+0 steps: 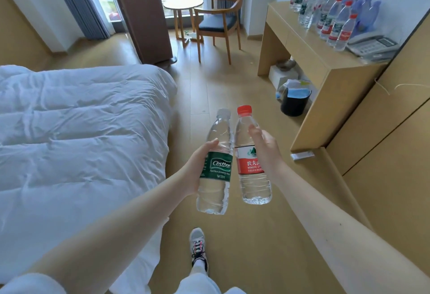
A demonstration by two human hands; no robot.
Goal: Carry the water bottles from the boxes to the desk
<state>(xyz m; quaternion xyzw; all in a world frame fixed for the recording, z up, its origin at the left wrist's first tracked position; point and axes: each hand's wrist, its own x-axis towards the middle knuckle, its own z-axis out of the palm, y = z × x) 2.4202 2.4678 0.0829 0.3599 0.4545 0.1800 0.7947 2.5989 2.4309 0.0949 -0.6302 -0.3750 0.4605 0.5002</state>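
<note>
My left hand (197,163) grips a clear water bottle with a green label and a white cap (216,165), held upright over the floor. Close beside it, my right hand (265,149) grips a clear bottle with a red label and a red cap (251,177). The two bottles almost touch. The wooden desk (302,44) stands ahead on the right against the wall. Several water bottles (330,14) stand on it in rows, some red-capped, some with green labels. No boxes are in view.
A bed with a white duvet (81,130) fills the left side. A black waste bin (294,100) sits beside the desk. A telephone (372,46) lies on the desk's near end. A wooden chair (218,23), a round table (183,7) and a brown cabinet (144,14) stand by the window.
</note>
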